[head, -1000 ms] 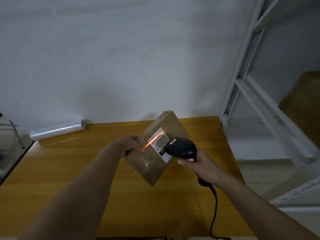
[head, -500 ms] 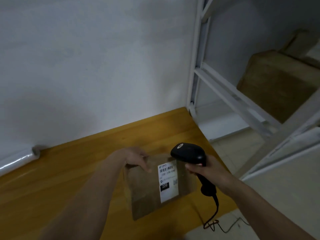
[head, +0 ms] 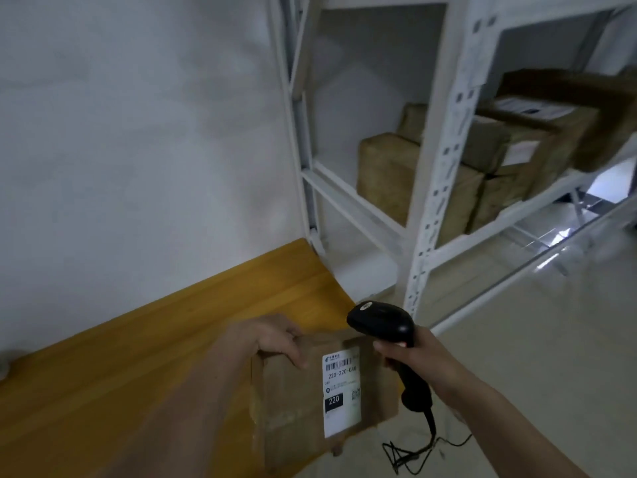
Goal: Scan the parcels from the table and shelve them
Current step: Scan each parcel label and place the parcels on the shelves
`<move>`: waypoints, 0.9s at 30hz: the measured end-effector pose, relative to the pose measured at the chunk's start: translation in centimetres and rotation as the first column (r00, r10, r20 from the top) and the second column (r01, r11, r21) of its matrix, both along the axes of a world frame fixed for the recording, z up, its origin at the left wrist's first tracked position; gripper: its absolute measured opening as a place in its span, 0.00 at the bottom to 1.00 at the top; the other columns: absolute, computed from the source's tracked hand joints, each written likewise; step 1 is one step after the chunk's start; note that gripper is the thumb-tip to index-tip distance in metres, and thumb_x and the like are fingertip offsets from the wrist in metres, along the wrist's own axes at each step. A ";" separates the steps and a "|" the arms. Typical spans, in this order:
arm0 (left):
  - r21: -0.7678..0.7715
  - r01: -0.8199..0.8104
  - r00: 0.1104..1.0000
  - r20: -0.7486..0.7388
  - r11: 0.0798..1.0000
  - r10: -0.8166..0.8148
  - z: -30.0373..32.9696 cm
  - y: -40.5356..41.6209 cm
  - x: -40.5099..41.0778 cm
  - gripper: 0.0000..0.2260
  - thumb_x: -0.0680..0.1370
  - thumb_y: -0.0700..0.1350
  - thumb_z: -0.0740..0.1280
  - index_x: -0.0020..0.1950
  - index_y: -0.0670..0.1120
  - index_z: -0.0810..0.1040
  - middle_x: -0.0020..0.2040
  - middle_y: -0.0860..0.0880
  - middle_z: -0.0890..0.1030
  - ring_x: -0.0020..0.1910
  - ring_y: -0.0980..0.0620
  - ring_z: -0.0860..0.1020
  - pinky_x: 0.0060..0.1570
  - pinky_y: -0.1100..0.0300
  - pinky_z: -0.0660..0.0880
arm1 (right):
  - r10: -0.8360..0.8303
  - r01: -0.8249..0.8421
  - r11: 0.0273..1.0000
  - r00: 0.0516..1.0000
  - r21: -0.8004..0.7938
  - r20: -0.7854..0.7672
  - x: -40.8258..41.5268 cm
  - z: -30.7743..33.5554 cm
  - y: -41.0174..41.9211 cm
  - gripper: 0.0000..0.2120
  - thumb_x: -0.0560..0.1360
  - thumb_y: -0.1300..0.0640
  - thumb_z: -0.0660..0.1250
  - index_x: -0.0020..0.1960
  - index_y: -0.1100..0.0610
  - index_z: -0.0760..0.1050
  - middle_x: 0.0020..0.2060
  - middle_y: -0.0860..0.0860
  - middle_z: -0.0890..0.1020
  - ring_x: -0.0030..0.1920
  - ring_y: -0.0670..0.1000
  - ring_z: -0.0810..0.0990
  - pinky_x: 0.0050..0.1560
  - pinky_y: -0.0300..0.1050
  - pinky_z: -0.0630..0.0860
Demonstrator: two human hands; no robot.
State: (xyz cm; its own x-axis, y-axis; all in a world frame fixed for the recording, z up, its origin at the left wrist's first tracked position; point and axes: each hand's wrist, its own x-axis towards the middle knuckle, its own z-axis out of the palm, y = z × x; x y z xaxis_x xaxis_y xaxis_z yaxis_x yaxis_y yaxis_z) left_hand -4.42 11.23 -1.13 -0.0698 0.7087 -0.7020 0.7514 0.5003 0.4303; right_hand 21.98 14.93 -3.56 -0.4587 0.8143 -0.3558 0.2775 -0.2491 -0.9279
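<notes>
At lower left lies the bench (head: 165, 343). At lower centre the left hand (head: 272, 338) grips the labelled parcel (head: 310, 395); beside it the right hand (head: 410, 357) grips the scanner (head: 382, 322). At upper right the shelf (head: 444, 188) holds parcels; shelving this one likely remains.

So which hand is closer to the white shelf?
The right hand. It holds the scanner just below the white shelf's front post. The left hand grips the parcel over the table, farther away.
</notes>
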 end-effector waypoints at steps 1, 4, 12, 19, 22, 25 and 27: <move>0.011 0.011 1.000 -0.003 1.000 -0.011 0.3 0.2 1.4 0.32 0.67 0.52 0.78 0.70 0.50 0.74 0.67 0.53 0.75 0.64 0.52 0.73 0.64 0.58 0.72 | -0.037 0.037 0.999 0.999 -0.004 -0.011 1.5 0.0 -0.1 0.06 0.72 0.60 0.73 0.49 0.56 0.80 0.38 0.55 0.83 0.38 0.51 0.81 0.46 0.47 0.79; 0.072 0.012 1.000 -0.006 0.997 -0.011 1.1 0.6 5.5 0.32 0.68 0.51 0.78 0.70 0.49 0.74 0.65 0.53 0.74 0.65 0.52 0.73 0.65 0.57 0.71 | -0.139 0.138 0.990 0.989 -0.017 -0.043 6.1 0.0 -0.3 0.06 0.73 0.60 0.73 0.49 0.59 0.80 0.37 0.55 0.83 0.38 0.53 0.81 0.47 0.49 0.79; 0.292 -0.106 0.984 0.171 0.951 0.057 2.7 0.4 15.7 0.31 0.68 0.45 0.79 0.70 0.50 0.72 0.60 0.55 0.74 0.58 0.56 0.72 0.55 0.64 0.69 | -0.381 0.379 0.924 0.908 -0.048 -0.176 15.9 1.0 -1.4 0.09 0.71 0.60 0.74 0.50 0.60 0.80 0.39 0.58 0.82 0.40 0.56 0.81 0.47 0.51 0.80; 0.364 -0.328 0.879 0.457 0.872 0.140 3.0 1.5 22.5 0.40 0.54 0.53 0.83 0.65 0.52 0.77 0.63 0.52 0.77 0.62 0.53 0.76 0.63 0.56 0.73 | -0.529 0.528 0.845 0.799 -0.087 -0.286 23.4 2.2 -2.4 0.09 0.72 0.63 0.73 0.51 0.63 0.79 0.39 0.59 0.82 0.41 0.58 0.80 0.47 0.52 0.77; 0.342 -0.448 0.795 0.575 0.826 0.192 3.5 2.2 25.3 0.27 0.63 0.43 0.82 0.59 0.51 0.79 0.56 0.52 0.80 0.52 0.54 0.79 0.49 0.60 0.76 | -0.576 0.582 0.808 0.746 -0.092 -0.335 25.9 3.1 -2.1 0.07 0.73 0.64 0.71 0.51 0.62 0.79 0.41 0.60 0.83 0.39 0.57 0.80 0.45 0.50 0.78; 0.333 -0.504 0.737 0.647 0.797 0.196 3.9 3.3 27.6 0.19 0.66 0.37 0.78 0.54 0.48 0.80 0.46 0.53 0.84 0.43 0.56 0.82 0.38 0.65 0.76 | -0.602 0.619 0.781 0.710 -0.085 -0.366 27.6 3.8 -1.5 0.07 0.73 0.64 0.71 0.51 0.62 0.79 0.42 0.60 0.84 0.39 0.56 0.80 0.46 0.50 0.78; 0.333 -0.528 0.712 0.674 0.781 0.195 4.4 4.3 29.2 0.14 0.67 0.36 0.78 0.48 0.50 0.81 0.39 0.55 0.85 0.36 0.58 0.83 0.32 0.67 0.75 | -0.608 0.628 0.774 0.698 -0.083 -0.378 28.6 4.0 -0.9 0.08 0.73 0.64 0.71 0.51 0.62 0.79 0.43 0.60 0.84 0.41 0.56 0.81 0.47 0.49 0.78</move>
